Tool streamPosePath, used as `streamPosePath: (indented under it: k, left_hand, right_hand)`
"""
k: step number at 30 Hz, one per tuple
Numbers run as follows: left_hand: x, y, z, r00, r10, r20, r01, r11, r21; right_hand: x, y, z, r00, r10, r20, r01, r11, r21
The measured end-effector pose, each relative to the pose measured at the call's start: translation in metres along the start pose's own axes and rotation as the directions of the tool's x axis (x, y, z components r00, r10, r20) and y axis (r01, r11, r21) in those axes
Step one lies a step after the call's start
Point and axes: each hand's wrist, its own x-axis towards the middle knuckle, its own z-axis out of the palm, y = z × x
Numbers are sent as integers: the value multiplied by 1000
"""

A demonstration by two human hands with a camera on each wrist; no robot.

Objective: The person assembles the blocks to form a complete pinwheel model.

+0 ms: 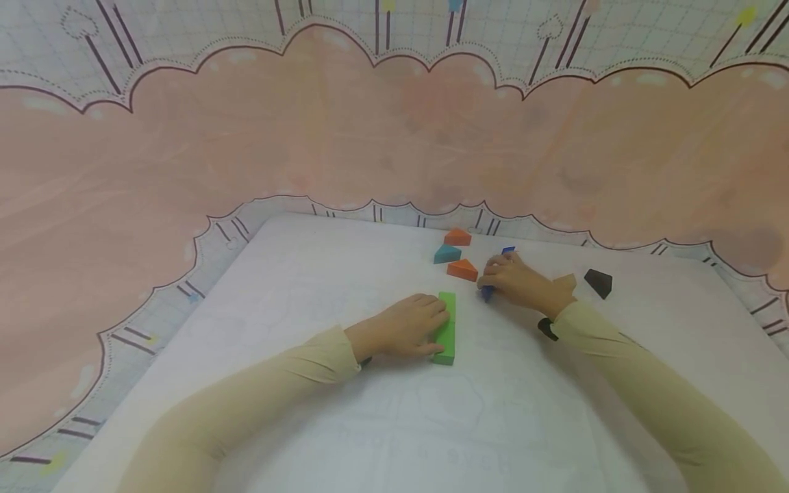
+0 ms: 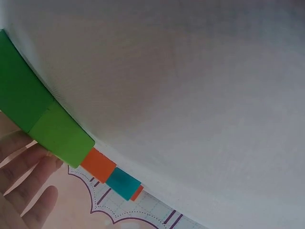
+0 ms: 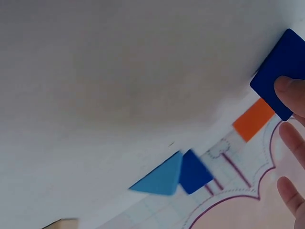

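My left hand [image 1: 409, 325] rests against two green blocks [image 1: 445, 342] lined up end to end. In the left wrist view its fingers [image 2: 33, 164] reach fairly straight along the green blocks' side. Farther right, my right hand [image 1: 524, 282] pinches a dark blue block [image 3: 281, 71], with the thumb on its face. Just left of that hand lies an orange triangular block [image 1: 462, 270]. Behind it are a teal block [image 1: 447, 254] and another orange block [image 1: 457, 237]. Beyond the right hand's fingers, a second blue block [image 1: 508, 250] is partly hidden.
A tan block [image 1: 565, 281] sits beside the right wrist. A black block [image 1: 599, 283] lies farther right, and another dark piece [image 1: 547, 329] is partly under the right sleeve. A light blue triangular block [image 3: 159, 176] shows in the right wrist view. The white table [image 1: 296, 274] meets a patterned cloth.
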Motion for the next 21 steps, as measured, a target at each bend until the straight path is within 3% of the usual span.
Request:
streamPosePath:
  k: [7,15,21]
  left_hand:
    - [0,0,-1,1000,8,3,-8,1000,0]
    - [0,0,-1,1000,12,5,-12,1000,-9]
    - [-1,0,-1,1000,12,2,-12,1000,-1]
  right_hand:
    - [14,-11,1,997,-64,-44,64,998,-1]
    - [30,-20,3,998,-54,-12,54,998,-36]
    - [29,-21,0,999,-31,-28,30,999,-36]
